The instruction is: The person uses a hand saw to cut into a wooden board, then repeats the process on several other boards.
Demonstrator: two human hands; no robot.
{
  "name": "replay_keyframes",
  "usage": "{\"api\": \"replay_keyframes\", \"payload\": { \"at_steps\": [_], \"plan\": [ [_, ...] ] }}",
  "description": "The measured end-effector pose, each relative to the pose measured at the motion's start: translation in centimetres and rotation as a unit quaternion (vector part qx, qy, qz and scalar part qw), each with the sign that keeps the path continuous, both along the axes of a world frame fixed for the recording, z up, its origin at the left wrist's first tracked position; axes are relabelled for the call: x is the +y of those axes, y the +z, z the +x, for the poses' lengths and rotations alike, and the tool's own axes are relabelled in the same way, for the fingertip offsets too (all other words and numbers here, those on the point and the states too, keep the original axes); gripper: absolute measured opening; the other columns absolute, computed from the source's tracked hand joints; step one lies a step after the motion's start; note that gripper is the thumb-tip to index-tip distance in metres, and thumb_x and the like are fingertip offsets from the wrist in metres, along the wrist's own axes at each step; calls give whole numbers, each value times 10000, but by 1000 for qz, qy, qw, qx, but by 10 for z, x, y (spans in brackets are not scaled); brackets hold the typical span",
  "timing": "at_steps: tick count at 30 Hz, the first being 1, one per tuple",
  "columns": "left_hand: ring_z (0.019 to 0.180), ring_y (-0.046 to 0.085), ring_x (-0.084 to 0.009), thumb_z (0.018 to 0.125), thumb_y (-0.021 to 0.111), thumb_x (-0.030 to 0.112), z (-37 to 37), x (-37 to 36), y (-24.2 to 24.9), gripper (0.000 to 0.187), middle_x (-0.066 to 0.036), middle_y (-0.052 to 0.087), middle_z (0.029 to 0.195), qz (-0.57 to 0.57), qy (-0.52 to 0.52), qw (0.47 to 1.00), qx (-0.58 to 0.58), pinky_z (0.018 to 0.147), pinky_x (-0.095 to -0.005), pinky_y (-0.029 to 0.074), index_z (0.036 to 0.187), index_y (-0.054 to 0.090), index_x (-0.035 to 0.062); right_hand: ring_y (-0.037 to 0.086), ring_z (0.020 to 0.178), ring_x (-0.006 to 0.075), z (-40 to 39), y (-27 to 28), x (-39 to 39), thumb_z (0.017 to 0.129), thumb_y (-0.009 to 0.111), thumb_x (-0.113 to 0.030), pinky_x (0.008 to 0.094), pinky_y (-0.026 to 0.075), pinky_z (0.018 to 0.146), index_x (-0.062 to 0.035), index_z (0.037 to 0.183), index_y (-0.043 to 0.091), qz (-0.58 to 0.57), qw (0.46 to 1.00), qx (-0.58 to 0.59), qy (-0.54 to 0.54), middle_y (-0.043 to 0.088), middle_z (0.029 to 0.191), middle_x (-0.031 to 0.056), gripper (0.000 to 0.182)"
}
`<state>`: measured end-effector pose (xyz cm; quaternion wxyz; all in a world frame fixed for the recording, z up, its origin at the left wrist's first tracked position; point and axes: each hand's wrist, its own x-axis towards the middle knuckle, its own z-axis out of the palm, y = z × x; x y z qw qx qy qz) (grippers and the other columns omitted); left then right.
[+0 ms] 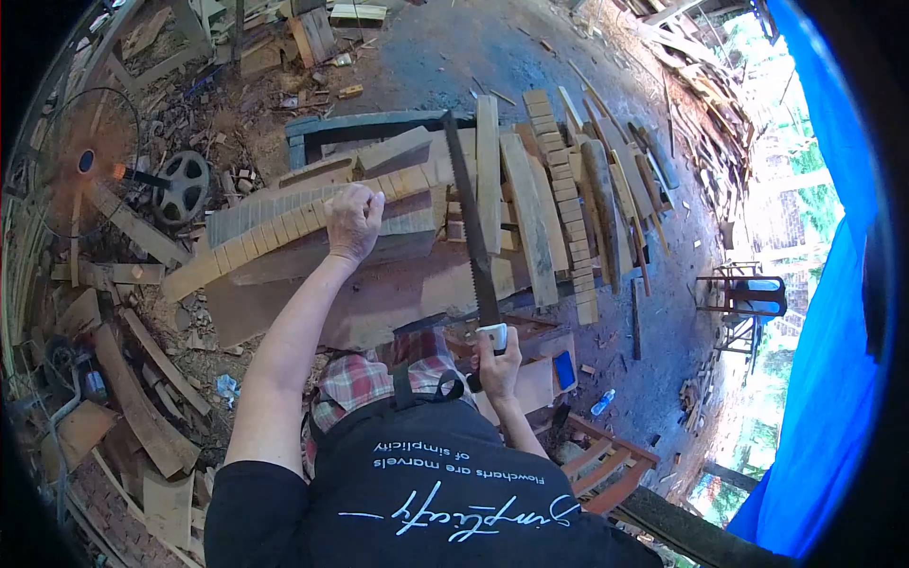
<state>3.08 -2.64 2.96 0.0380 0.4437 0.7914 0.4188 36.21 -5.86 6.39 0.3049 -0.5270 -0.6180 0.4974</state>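
The right hand [499, 367] grips a handsaw [472, 213]; to its left, a curved, line-marked plank [295, 223] slants near-left to far-right under the curled left hand [354, 225], grip unclear.

There are two hands [354, 223] [499, 367], one handsaw [475, 237], one fan [86, 162].

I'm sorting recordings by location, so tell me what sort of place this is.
Most likely a rough woodworking shop: the right hand grips a handsaw, long boards lie side by side in front of the person, and loose wood pieces are strewn around.
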Motion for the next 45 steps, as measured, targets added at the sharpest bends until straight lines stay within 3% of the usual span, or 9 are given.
{"api": "replay_keyframes", "payload": {
  "at_steps": [6, 8, 15, 19, 22, 26, 32, 37, 45],
  "plan": [
    [1157, 462, -267, 807, 644, 316, 10, 35, -6, 463, -81, 506, 1242, -109, 54, 986, 118, 943, -487, 312, 1230, 531, 169, 548, 570, 120, -31, 13, 37, 888, 655, -157, 300, 450, 532, -30, 845, 492, 51, 996, -51, 48, 577, 636, 66, 211],
    [1336, 305, -282, 819, 629, 375, 15, 31, -10, 672, -88, 357, 1431, -204, 0, 959, 198, 1054, -543, 187, 1409, 365, 190, 525, 553, 132, -36, 12, 50, 885, 658, -171, 311, 435, 524, -29, 843, 487, 79, 992, -54, 81, 557, 617, 76, 226],
    [1425, 175, -289, 900, 494, 456, 26, -12, -20, 681, -100, 201, 1544, -183, -213, 932, 228, 1125, -474, 141, 1476, 261, 176, 473, 527, 158, -30, -8, 81, 884, 664, -208, 322, 416, 518, -34, 836, 483, -6, 996, -20, 91, 533, 615, 92, 256],
    [1406, 235, -286, 900, 506, 441, 37, 10, -15, 649, -102, 281, 1514, -175, -89, 959, 205, 1117, -482, 170, 1452, 322, 153, 487, 538, 175, -33, -10, 101, 887, 661, -210, 322, 416, 527, -37, 832, 479, -21, 993, -12, 112, 532, 628, 98, 257],
    [1322, 369, -310, 901, 526, 384, 32, 19, 1, 541, -133, 442, 1391, -149, -240, 926, 251, 1074, -477, 247, 1354, 455, 97, 500, 556, 189, -43, -4, 114, 895, 649, -206, 324, 421, 543, -39, 836, 476, -8, 990, -34, 133, 535, 650, 103, 247],
    [1117, 525, -298, 904, 521, 317, 3, 62, -5, 307, -104, 601, 1114, -53, 53, 993, 95, 942, -447, 337, 1127, 596, 120, 535, 582, 247, -65, 5, 125, 897, 636, -178, 350, 434, 566, -36, 855, 474, 10, 986, -43, 161, 542, 674, 131, 219],
    [764, 639, -309, 932, 425, 345, 1, 101, -6, 430, -123, 678, 740, -364, 195, 907, 83, 809, -441, 376, 718, 716, 112, 575, 651, 350, -78, 2, 125, 887, 636, -144, 390, 449, 595, -29, 882, 477, 28, 981, -28, 191, 561, 725, 179, 196],
    [847, 666, -320, 938, 370, 393, 2, 111, -17, 452, -138, 699, 836, -387, 184, 901, 68, 768, -489, 421, 825, 726, 139, 597, 658, 289, -77, -4, 116, 894, 632, -140, 360, 459, 604, -32, 919, 493, 36, 981, -36, 187, 583, 757, 150, 178],
    [825, 671, -308, 898, 429, 335, 7, 113, -8, 383, -123, 705, 822, -386, 181, 903, 62, 758, -450, 396, 776, 745, 154, 552, 786, 469, -87, 9, 101, 898, 613, -219, 482, 435, 624, -41, 891, 459, 25, 981, -83, 173, 558, 796, 241, 236]
  ]
}}
